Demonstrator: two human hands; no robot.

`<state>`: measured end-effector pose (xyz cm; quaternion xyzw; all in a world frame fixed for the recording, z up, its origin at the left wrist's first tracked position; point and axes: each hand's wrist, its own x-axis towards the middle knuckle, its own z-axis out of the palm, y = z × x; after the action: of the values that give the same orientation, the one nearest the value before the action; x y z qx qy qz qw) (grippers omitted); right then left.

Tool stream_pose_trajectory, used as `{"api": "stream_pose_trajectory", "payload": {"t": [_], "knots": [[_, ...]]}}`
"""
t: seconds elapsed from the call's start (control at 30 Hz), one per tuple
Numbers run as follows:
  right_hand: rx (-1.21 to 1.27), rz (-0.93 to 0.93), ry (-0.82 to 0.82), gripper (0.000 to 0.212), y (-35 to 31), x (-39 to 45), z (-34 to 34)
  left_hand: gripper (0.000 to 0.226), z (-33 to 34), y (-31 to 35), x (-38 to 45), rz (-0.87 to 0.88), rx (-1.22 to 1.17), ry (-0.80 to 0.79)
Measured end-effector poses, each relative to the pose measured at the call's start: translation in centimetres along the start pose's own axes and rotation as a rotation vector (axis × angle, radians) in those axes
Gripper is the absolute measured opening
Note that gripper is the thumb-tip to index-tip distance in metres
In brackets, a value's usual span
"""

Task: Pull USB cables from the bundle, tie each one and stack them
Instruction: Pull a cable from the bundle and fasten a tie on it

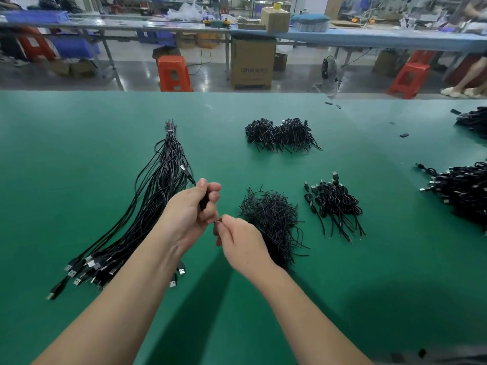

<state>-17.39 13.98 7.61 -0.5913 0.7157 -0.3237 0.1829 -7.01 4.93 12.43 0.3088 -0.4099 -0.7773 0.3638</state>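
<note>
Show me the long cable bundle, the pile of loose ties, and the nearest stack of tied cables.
cable bundle (158,185): head view, on the middle of its strands.
pile of loose ties (271,219): head view, centre of the heap.
stack of tied cables (334,201): head view, on the coiled middle.

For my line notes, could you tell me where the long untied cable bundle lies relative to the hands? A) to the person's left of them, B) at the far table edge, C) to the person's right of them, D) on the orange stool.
A: the long bundle fans across the green table on the person's left of the left hand and right hand.
</note>
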Motion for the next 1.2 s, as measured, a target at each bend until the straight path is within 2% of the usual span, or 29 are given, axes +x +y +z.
{"api": "stream_pose_trajectory", "payload": {"t": [0.07,0.1,0.17,0.2,0.23,0.33,0.47,0.63,0.83,0.97,1.2], "knots": [[0.043,0.017,-0.018,0.021,-0.2,0.2,-0.4,0.03,0.0,0.0,-0.2,0.004,0.046,-0.015],[0.189,0.05,-0.05,0.02,-0.4,0.3,-0.5,0.03,0.0,0.0,-0.3,0.007,0.071,-0.019],[0.567,0.138,-0.153,0.043,-0.8,0.4,-0.9,0.029,0.2,0.0,-0.4,0.004,0.102,-0.038],[0.671,0.156,-0.169,0.051,-0.8,0.5,-0.9,0.029,0.3,-0.1,-0.6,-0.004,0.097,-0.058],[0.696,0.145,-0.156,0.05,-0.9,0.7,-1.0,0.029,0.5,-0.1,-0.7,-0.014,0.079,-0.087],[0.712,0.123,-0.068,0.02,-0.9,1.0,-1.3,0.029,0.7,-0.2,-1.0,-0.029,0.019,-0.196],[0.709,0.095,-0.077,0.043,0.3,1.1,-1.5,0.033,-0.4,-0.2,-1.4,-0.09,0.096,-0.333],[0.555,0.057,-0.102,0.035,1.3,0.9,-1.3,0.032,-1.1,-0.2,-1.7,-0.135,0.199,-0.404],[0.652,0.099,-0.022,0.028,1.5,0.6,0.9,0.039,-0.2,0.1,-2.1,-0.119,0.313,-0.413],[0.637,0.11,0.02,0.022,1.4,0.4,1.5,0.037,-0.3,-0.2,-2.1,-0.12,0.285,-0.389],[0.63,0.094,0.014,0.031,2.0,-0.2,0.4,0.039,-0.1,-0.4,-2.4,-0.144,0.316,-0.423]]}}
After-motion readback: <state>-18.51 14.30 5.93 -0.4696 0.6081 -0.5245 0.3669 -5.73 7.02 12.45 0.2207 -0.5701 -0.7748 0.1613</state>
